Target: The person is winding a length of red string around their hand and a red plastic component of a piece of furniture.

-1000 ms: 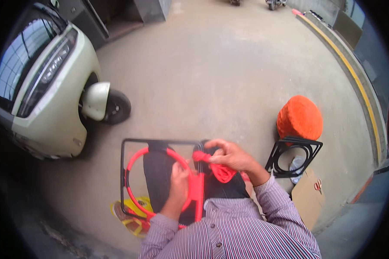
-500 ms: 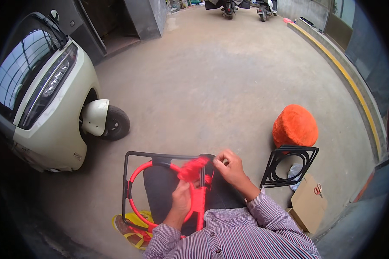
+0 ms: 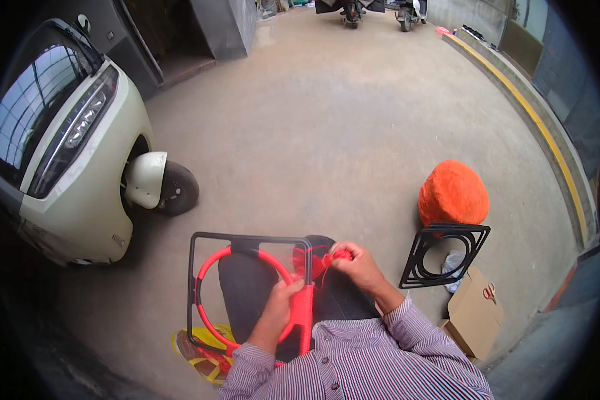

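A black square frame with a ring inside lies over my lap. Red cord covers most of the ring and the lower part of the frame's right bar, with black gaps on the ring. My left hand is closed around the ring's right side, where it meets that bar. At the frame's upper right, my right hand pinches a small bundle of red cord. Loose red strands, smeared by motion, stretch between the bundle and the bar.
To my right stand an orange fuzzy stool, several stacked black frames and a cardboard box with red-handled scissors. Yellow straps lie by my foot. A white vehicle is parked on the left.
The blurred red bundle has passed from left of the right bar to my right hand's fingers. That hand has moved slightly down and right. My left hand keeps its grip.
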The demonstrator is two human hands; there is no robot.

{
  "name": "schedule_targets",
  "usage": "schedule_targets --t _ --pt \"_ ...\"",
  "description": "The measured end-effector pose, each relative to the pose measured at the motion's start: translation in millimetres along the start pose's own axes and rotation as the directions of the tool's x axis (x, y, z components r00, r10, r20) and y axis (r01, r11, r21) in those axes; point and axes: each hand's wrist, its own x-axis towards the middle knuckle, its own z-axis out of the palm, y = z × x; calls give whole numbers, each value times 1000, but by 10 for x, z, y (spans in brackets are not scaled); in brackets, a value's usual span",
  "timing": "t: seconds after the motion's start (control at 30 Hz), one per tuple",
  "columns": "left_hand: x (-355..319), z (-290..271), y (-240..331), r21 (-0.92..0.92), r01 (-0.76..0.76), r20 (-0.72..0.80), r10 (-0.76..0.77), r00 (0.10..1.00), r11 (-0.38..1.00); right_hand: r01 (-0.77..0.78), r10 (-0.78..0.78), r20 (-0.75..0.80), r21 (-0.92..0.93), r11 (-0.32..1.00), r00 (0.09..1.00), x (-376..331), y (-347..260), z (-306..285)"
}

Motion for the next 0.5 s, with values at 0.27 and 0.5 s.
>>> schedule_targets --t 0.27,0.5 --pt "8 48 181 196 186 -6 -188 982 963 -51 -105 179 702 710 978 -277 -774 -539" --pt "2 83 151 160 190 -6 -192 981 968 -134 179 -159 258 957 971 -243 -710 -478"
